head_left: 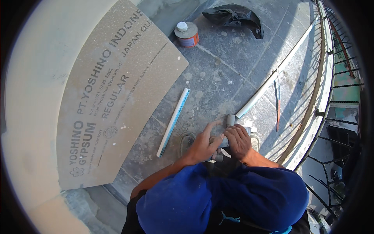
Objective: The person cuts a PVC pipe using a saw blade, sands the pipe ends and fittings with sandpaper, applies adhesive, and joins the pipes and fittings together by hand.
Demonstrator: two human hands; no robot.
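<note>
- Head view: my right hand (pixel 238 141) is curled over a grey fitting (pixel 224 142), knuckles up, its fingers bent well in and closed round the piece.
- Head view: my left hand (pixel 203 144) is at the fitting's other side, half open, forefinger stretched forward and thumb angled inward; I cannot tell how firmly it grips, as its fingertips are partly hidden.
- The fitting sits between my two hands, in front of the blue knees (pixel 175 201) and above the floor (pixel 218 84).
- Just beyond my right fingers I see a grey stub (pixel 230 120); I cannot tell whether it is joined to the fitting.
- The long pipe (pixel 269 82), white, has its near end just beside that stub and runs away to the upper right.
- A thin strip (pixel 277 105), partly red, lies right of the long pipe.
- Left of my hands lies the short pipe (pixel 173 123), white with a blue stripe.
- Farther left I have the big printed board (pixel 144 66).
- Past its far corner stands a can (pixel 187 37) with a white cap; a black bag (pixel 237 19) lies right of it.
- A railing (pixel 329 84) curves along the right side.
</note>
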